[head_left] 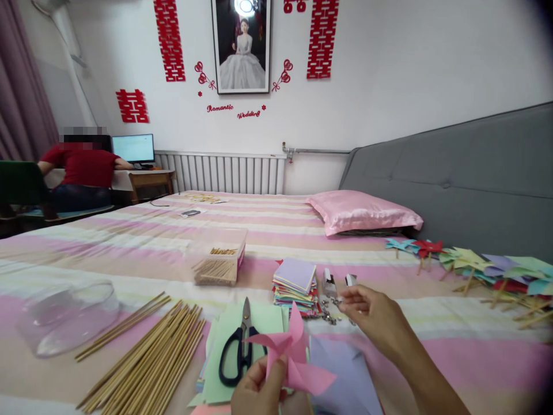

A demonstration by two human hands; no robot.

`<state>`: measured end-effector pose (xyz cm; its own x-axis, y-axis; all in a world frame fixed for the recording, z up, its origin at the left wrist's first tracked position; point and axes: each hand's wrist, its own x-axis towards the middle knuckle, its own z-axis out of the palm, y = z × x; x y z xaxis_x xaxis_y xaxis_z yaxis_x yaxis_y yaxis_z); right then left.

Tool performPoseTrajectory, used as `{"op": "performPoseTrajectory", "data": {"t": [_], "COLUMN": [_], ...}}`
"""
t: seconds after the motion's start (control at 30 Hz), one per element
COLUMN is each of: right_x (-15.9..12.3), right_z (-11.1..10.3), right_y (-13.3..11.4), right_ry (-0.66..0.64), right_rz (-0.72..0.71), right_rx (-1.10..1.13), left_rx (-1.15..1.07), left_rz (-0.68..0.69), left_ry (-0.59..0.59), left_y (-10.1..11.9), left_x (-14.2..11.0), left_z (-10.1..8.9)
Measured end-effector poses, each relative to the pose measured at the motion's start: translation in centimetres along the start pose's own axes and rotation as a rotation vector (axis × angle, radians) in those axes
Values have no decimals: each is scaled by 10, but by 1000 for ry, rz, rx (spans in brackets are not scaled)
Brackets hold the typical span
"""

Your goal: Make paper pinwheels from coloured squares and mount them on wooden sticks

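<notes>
My left hand (261,389) pinches a pink paper pinwheel (287,351) at its middle, where the folded points meet. Behind it, dark-handled scissors (244,340) lie on a stack of pale green paper (270,320). My right hand (371,317) hovers over small metal pins (329,314), thumb and fingers drawn together; whatever is between its fingertips is too small to make out. Close by are two small boxes, one a white box (329,282). A pile of coloured paper squares (295,279) stands left of the pins. Purple paper (341,374) lies below the pinwheel.
Bundled wooden sticks (151,363) and a clear plastic container (69,323) lie at the left. A clear box (220,259) holds short sticks. Finished pinwheels (470,262) line the right side, near a pink pillow (363,212). A person in red (86,167) sits at a desk.
</notes>
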<state>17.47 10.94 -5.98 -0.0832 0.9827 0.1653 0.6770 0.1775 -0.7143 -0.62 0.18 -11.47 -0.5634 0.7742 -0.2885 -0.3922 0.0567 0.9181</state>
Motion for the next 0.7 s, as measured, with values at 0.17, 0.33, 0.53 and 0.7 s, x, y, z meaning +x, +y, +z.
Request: {"op": "performPoseTrajectory", "data": {"t": [0.17,0.33,0.53,0.7], "right_x": [19,25,31,36], "right_z": [6,26,42,52], "right_y": [37,58,72,79], "right_ry": [52,-2,-18,3], "right_rz": [189,203,113,41], "right_rx": [-262,-315,-274,-163], "left_rx": [23,33,10,49], "left_rz": [7,7,-8,7], "left_ry": [6,29,18,29], "left_y": [4,8,7,7], "left_x": [-4,-8,-7,-8], "left_z": [2,4,5,6]}}
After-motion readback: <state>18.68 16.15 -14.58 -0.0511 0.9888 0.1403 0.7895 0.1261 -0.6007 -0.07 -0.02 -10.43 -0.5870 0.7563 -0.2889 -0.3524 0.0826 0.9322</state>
